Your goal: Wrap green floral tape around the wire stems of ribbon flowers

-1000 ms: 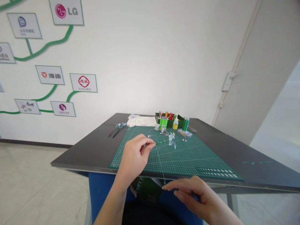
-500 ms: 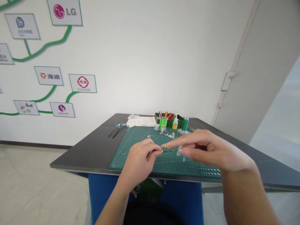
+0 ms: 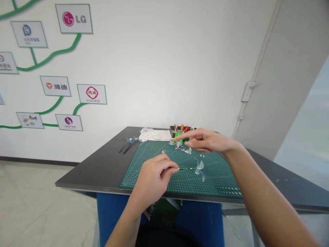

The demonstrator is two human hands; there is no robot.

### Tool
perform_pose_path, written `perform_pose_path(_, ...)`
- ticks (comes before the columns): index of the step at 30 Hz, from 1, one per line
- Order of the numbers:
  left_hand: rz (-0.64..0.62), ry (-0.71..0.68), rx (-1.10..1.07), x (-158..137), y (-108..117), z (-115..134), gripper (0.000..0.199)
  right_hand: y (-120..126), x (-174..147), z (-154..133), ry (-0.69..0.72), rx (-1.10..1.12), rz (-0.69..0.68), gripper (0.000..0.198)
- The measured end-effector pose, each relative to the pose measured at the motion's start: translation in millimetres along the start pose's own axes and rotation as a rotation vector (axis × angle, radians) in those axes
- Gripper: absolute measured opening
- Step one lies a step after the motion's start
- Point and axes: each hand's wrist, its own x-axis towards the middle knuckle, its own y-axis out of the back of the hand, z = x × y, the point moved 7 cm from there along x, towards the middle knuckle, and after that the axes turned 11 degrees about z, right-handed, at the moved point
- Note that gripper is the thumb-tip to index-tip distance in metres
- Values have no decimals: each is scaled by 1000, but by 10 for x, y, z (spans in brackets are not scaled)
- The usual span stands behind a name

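Between thumb and fingertips, my left hand (image 3: 155,175) pinches a thin green-wrapped stem (image 3: 187,168), held level above the mat. At its right end sits a pale blue, see-through petal ornament (image 3: 199,166) with curled tips. My right hand (image 3: 209,140) is stretched over the back of the mat, index finger extended and the other fingers partly bent, with nothing visible in it. Its index fingertip overlaps a small clear spool (image 3: 171,142) beside a green can (image 3: 178,132); contact cannot be told. Small scissors (image 3: 188,152) lie just below that hand.
A green cutting mat (image 3: 154,178) covers much of the dark table (image 3: 95,168). Two dark sticks with blue ornaments (image 3: 131,144) lie at left. White sheets (image 3: 158,134) and a box of thread spools (image 3: 172,129) stand near the wall. A small oval piece (image 3: 202,155) rests on the mat.
My right hand has left the petal end of the stem and moved forward toward the clear spool, uncovering the petals. My left hand still pinches the stem in nearly the same place.
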Motion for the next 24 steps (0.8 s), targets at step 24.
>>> perform_pose_path(24,187,211,-275,35,33,-178,13,-923,-752,840,-52,433,145,53)
